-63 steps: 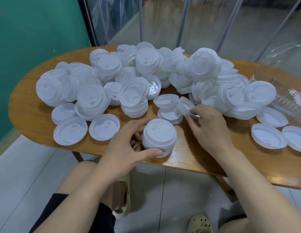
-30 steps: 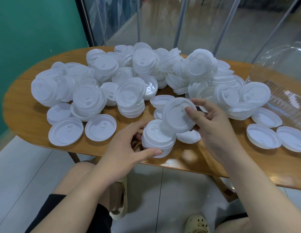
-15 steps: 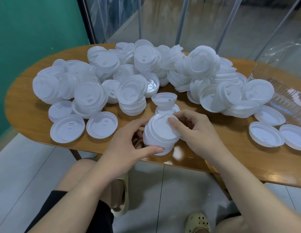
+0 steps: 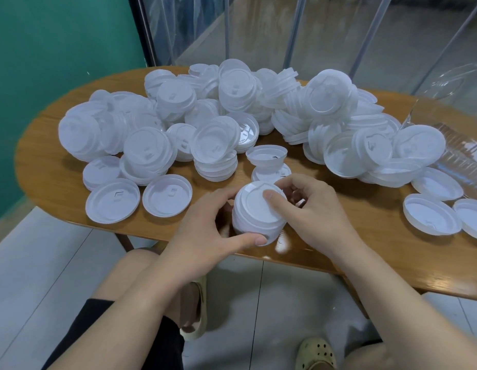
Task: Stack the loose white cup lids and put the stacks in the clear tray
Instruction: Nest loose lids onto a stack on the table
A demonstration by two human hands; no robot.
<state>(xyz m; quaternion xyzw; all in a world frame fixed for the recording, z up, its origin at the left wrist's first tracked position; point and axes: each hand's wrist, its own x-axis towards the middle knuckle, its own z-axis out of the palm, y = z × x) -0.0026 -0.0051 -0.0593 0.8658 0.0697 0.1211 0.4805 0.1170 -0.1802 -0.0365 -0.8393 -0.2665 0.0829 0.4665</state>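
Near the front edge of the wooden table (image 4: 45, 166), head view: a short stack of white lids (image 4: 254, 217) stands upright. The left hand (image 4: 205, 233) grasps the stack's side, thumb curled round its near base. The right hand (image 4: 314, 209) grips the stack from the right, thumb pressing the top lid. Loose lids (image 4: 232, 108) lie heaped behind. The clear tray (image 4: 464, 156) sits at far right, apart from the stack.

You are looking at a short white lid stack (image 4: 254, 214) sitting upright near the table's front edge; loose lids (image 4: 232, 108) are lying heaped behind it; the clear tray (image 4: 464, 156) is sitting far right.
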